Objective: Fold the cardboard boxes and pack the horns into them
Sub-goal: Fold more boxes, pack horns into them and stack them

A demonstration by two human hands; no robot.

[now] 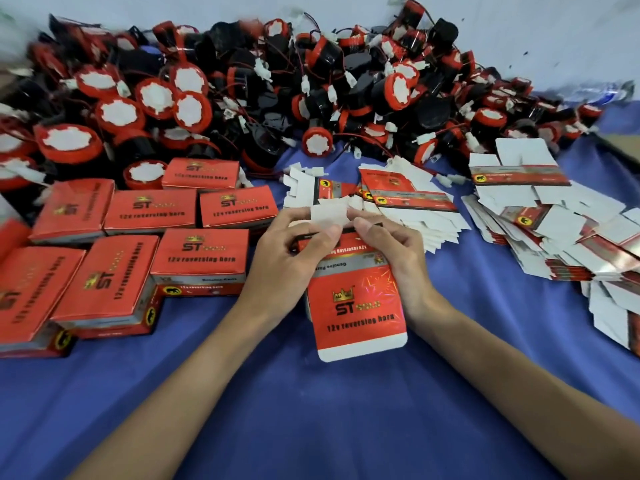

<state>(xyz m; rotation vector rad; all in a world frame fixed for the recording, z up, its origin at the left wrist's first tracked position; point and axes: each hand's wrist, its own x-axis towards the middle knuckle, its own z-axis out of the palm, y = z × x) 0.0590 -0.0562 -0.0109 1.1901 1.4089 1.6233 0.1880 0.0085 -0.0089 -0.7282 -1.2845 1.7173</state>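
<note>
1. The half-folded box [355, 299] sits centre frame, long axis running toward the person.
2. Left hand [287, 251] and right hand [391, 251] each grip its far end, pinching the white flap [329, 213].
3. The horn pile [242, 98] lies beyond, upper frame, about equally near both hands.

horn pile [242, 81] blurred, flat cartons [616, 306] cropped right

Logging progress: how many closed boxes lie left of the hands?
7 closed boxes: one at the back, three in the middle row, three nearest the person. A red shape at the left edge may be another.
</note>
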